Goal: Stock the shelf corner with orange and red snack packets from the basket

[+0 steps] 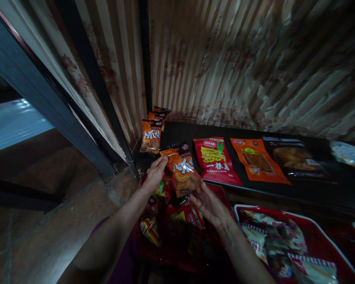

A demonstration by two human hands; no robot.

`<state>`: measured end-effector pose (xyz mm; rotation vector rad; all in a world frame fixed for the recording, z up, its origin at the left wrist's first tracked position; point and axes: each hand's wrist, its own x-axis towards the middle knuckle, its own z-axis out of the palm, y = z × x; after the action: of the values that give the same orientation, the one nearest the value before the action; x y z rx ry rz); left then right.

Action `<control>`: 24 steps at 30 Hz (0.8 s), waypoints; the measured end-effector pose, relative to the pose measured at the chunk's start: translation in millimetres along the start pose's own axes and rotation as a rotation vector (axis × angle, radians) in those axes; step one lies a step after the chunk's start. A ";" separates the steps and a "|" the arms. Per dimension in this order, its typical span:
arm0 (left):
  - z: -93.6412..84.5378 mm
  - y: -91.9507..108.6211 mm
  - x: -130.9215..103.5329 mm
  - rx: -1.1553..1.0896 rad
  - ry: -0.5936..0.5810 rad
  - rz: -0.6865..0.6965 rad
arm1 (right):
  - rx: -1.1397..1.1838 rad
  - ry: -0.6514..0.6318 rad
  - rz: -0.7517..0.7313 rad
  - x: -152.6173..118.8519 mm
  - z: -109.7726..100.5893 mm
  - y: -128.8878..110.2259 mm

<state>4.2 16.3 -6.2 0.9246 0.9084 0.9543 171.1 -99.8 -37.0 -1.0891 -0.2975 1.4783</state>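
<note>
Between my two hands is an orange snack bag (183,173) with black ends and white lettering, tilted above a red basket. My left hand (156,172) pinches its upper left edge, thumb on the front. At its lower right corner, my right hand (208,205) grips the bag with the fingers partly behind it. Matching orange bags (150,136) stand in a row at the left end of a dark shelf (177,132). Just right of the held bag, a red snack bag (214,159) lies on that shelf. Below my hands, the red basket (225,193) contains several colourful packets (192,216).
Farther right on the shelf lie an orange packet (257,159), a dark packet (294,157) and a whitish packet (349,154). A second red basket (316,227) with a white rim holds several pale packets. Metal posts (77,114) rise on the left; striped sheeting (239,71) backs the shelf.
</note>
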 end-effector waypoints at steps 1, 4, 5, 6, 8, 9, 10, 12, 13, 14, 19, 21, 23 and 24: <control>-1.1 -0.7 1.7 0.019 0.028 0.017 | 0.015 0.000 -0.030 1.4 -1.1 1.5; -3.4 -2.8 4.9 0.073 0.084 0.088 | 0.053 -0.005 -0.030 1.9 1.3 4.6; -3.6 -3.6 5.4 0.083 0.087 0.112 | 0.052 -0.007 -0.010 0.9 3.9 5.2; -3.5 -4.2 5.5 0.095 0.086 0.130 | 0.047 -0.007 0.010 -0.3 7.1 5.6; -2.8 -5.1 5.3 0.119 0.092 0.150 | 0.040 -0.001 0.029 -2.6 13.6 6.1; -2.3 -5.3 5.0 0.131 0.097 0.152 | 0.041 -0.001 0.028 -3.5 16.4 6.3; -1.8 -5.3 4.7 0.138 0.104 0.151 | 0.044 -0.003 0.023 -4.1 18.5 6.4; -1.2 -4.7 4.0 0.141 0.104 0.150 | 0.044 -0.020 0.008 -4.7 20.4 6.7; -1.3 -4.2 3.6 0.138 0.102 0.150 | 0.036 -0.034 0.002 -4.8 20.3 6.7; -1.6 -3.5 3.3 0.138 0.101 0.147 | 0.024 -0.048 -0.002 -5.0 19.8 6.4; -5.3 0.8 2.8 0.165 0.156 0.162 | 0.004 -0.060 -0.010 -7.6 15.9 2.4; -6.2 1.9 2.6 0.176 0.182 0.177 | 0.001 -0.058 -0.017 -8.9 15.9 1.2; -6.5 2.3 2.3 0.185 0.199 0.184 | -0.008 -0.059 -0.027 -9.9 16.9 1.0; -6.4 2.4 2.0 0.189 0.204 0.185 | -0.009 -0.063 -0.030 -10.3 17.6 1.0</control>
<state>-1.6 20.3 -6.5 1.1007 1.1140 1.1505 155.6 -102.1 -23.9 -1.0430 -0.3638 1.4871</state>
